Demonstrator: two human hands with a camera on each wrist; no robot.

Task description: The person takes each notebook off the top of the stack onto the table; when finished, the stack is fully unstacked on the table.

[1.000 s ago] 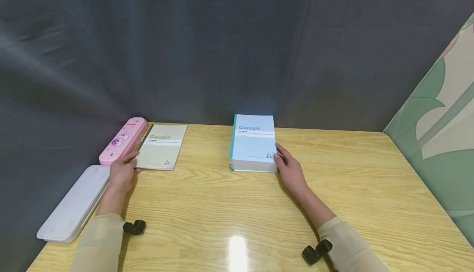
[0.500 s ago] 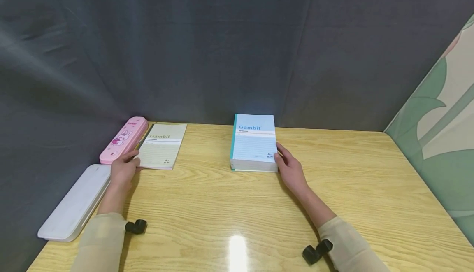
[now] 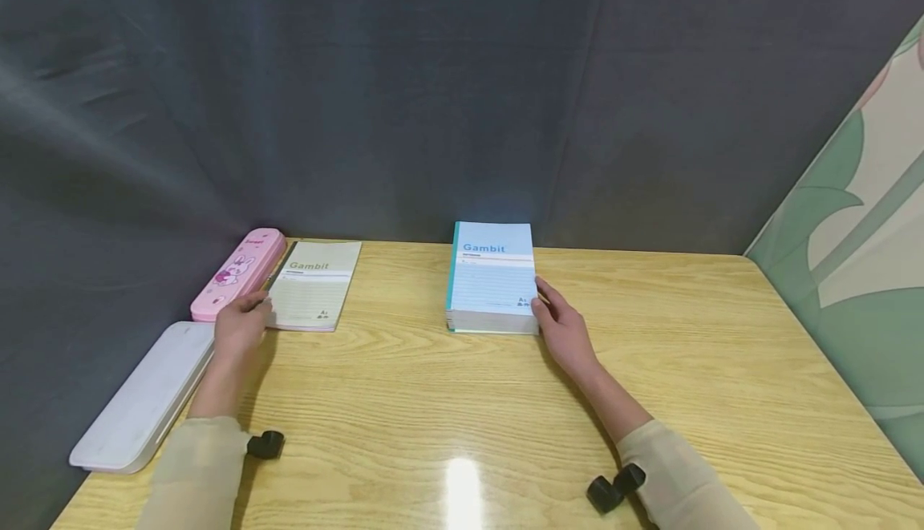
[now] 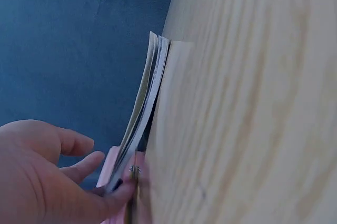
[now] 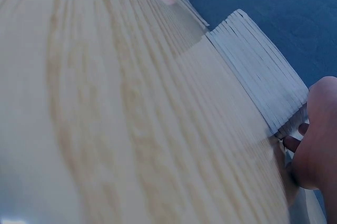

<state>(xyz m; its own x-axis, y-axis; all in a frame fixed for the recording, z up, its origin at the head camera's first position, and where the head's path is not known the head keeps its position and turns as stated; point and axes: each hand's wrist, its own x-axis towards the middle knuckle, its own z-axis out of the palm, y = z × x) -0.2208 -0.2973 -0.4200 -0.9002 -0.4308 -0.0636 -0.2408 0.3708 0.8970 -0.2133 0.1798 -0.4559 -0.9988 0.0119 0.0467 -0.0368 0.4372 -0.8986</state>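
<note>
My left hand (image 3: 241, 328) is at the lower-left corner of a cream Gambit notebook (image 3: 312, 289) on the table's far left. In the left wrist view the thin pile of notebooks (image 4: 142, 111) bends upward at that corner. My left hand pinches it, one finger beneath the pile and others above. On the right, my right hand (image 3: 566, 337) touches the right side of a thick, neat stack of blue Gambit notebooks (image 3: 492, 277). Its fingers are relaxed along the side, with the thumb by the near corner. The right wrist view shows the stack's page edges (image 5: 258, 71).
A pink pencil case (image 3: 238, 275) with a rabbit print lies left of the cream notebook. Nearer me, a long white case (image 3: 144, 398) sits along the table's left edge. A dark curtain (image 3: 404, 97) hangs behind the wooden table (image 3: 404, 402).
My left fingers have drawn in slightly at the cream notebook's corner. The right hand and the blue stack keep their place; the head view has shifted a little.
</note>
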